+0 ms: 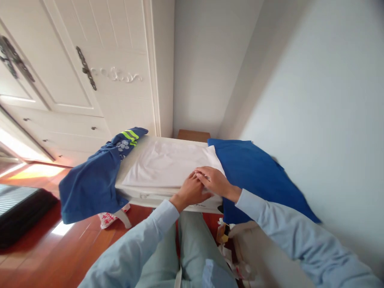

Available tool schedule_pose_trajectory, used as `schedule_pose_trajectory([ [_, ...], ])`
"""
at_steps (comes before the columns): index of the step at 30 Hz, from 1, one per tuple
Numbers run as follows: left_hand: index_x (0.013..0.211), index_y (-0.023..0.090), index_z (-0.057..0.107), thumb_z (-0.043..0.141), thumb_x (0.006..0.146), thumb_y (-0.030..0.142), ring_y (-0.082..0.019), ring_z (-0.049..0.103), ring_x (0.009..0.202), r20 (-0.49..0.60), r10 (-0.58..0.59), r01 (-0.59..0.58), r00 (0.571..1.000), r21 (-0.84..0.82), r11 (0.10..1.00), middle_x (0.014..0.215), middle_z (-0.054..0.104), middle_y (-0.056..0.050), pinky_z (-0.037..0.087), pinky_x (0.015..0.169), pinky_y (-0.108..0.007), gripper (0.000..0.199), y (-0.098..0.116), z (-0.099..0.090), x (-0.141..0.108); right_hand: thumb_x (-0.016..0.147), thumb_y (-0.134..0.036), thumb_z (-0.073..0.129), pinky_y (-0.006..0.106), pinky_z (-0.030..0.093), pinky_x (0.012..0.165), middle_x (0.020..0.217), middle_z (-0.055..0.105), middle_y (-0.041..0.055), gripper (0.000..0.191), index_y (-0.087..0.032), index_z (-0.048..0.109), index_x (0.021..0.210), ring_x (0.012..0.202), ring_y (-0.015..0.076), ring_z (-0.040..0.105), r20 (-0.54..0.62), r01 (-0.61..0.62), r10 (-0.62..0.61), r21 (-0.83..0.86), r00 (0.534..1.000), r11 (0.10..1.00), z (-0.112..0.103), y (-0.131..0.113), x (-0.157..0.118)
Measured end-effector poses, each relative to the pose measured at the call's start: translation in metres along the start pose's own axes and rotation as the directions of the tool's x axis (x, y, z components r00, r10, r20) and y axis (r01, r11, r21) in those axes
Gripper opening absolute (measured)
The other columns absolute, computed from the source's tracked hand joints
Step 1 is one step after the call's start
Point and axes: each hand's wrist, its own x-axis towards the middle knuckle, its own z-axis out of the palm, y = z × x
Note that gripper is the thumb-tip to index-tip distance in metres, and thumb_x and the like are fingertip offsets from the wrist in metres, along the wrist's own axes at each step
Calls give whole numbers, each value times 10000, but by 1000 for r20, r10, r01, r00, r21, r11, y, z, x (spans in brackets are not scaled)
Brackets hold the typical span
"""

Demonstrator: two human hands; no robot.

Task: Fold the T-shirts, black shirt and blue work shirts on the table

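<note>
A white cloth (171, 162), perhaps a folded garment, lies spread with light wrinkles on a small white table (135, 192). My left hand (194, 190) rests over the cloth's near right part, fingers stretched forward and thumb apart. From the right, my right hand (213, 180) reaches in, its fingers meeting and partly covering my left fingertips. I see nothing held in either hand, though the spot under the fingers is hidden. A blue cloth (252, 176) hangs over the table's right end, beside the white one. Over the left end drapes a blue garment (93, 180) with yellow-green stripes.
A white wardrobe (120, 100) stands behind on the left, and a pale wall (315, 100) rises on the right. A brown box-like piece (193, 136) is behind the table. On the wooden floor (78, 248) lie a black object (27, 216) and a red-and-white bag (107, 220).
</note>
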Motion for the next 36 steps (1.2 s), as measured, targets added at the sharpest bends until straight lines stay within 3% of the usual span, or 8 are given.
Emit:
schedule_pose_trajectory([
  [4, 1167, 138, 708, 528, 985, 234, -295, 644, 1169, 17, 26, -26, 1000, 26, 999, 1171, 711, -166, 518, 1005, -436, 273, 33, 14, 29, 962, -257, 450, 395, 478, 1108, 1206, 703, 63, 355, -229, 763, 1129, 1158, 203, 632, -43, -76, 84, 149, 996, 986, -21, -12, -44],
  [11, 1120, 143, 666, 541, 1007, 428, -261, 664, 1080, 4, -5, 5, 1000, -10, 1000, 1144, 699, -141, 553, 896, -377, 332, 35, 9, 39, 930, -389, 567, 408, 493, 1089, 1172, 709, 61, 285, -257, 795, 1040, 1154, 228, 641, -195, -287, 381, 383, 904, 878, -44, 0, -100],
  [16, 1135, 130, 655, 518, 962, 167, -258, 674, 1106, 97, 47, -45, 994, -22, 999, 1182, 699, -147, 548, 920, -375, 224, 30, -1, 35, 867, -453, 641, 396, 542, 986, 1105, 726, 77, 311, -229, 797, 1016, 1030, 237, 677, -46, -433, 544, 551, 838, 713, -37, 7, -120],
  [21, 1005, 140, 700, 490, 945, 172, -276, 728, 941, 115, -105, 110, 988, -40, 993, 1007, 746, -136, 564, 810, -372, 221, 35, -9, 35, 789, -441, 727, 328, 576, 886, 1067, 735, 85, 331, -181, 782, 987, 1000, 226, 687, 91, -493, 610, 687, 787, 534, -26, 6, -119],
  [27, 1085, 213, 741, 499, 949, 187, -230, 738, 953, -86, -360, 323, 929, -288, 902, 1016, 778, -69, 548, 869, -318, 279, 32, -15, 25, 824, -362, 769, 318, 609, 822, 1115, 718, 129, 402, -157, 643, 1146, 953, 210, 723, 408, -542, 641, 840, 650, 14, -29, 6, -113],
  [31, 1083, 217, 752, 529, 920, 174, -223, 738, 981, -150, -347, 271, 926, -376, 886, 1077, 776, -62, 554, 899, -312, 280, 38, -21, 15, 1010, -511, 496, 369, 559, 1011, 1220, 678, 185, 413, -127, 597, 1126, 1108, 220, 698, 556, -505, 518, 825, 650, -252, -30, 8, -94],
  [34, 1087, 215, 749, 541, 901, 167, -227, 738, 995, -213, -285, 191, 935, -374, 908, 1093, 774, -66, 564, 909, -328, 283, 44, -22, 1, 1049, -564, 302, 381, 531, 1055, 1234, 675, 169, 528, -136, 597, 1143, 1117, 204, 688, 491, -485, 518, 860, 700, -160, -25, 17, -72],
  [36, 1088, 215, 746, 547, 886, 155, -226, 739, 988, -274, -254, 139, 927, -378, 915, 1090, 775, -63, 571, 912, -343, 290, 46, -21, -14, 1038, -583, 237, 392, 547, 1022, 1182, 691, 178, 594, -129, 611, 1111, 1083, 220, 694, 413, -521, 535, 851, 737, 61, -21, 27, -57],
])
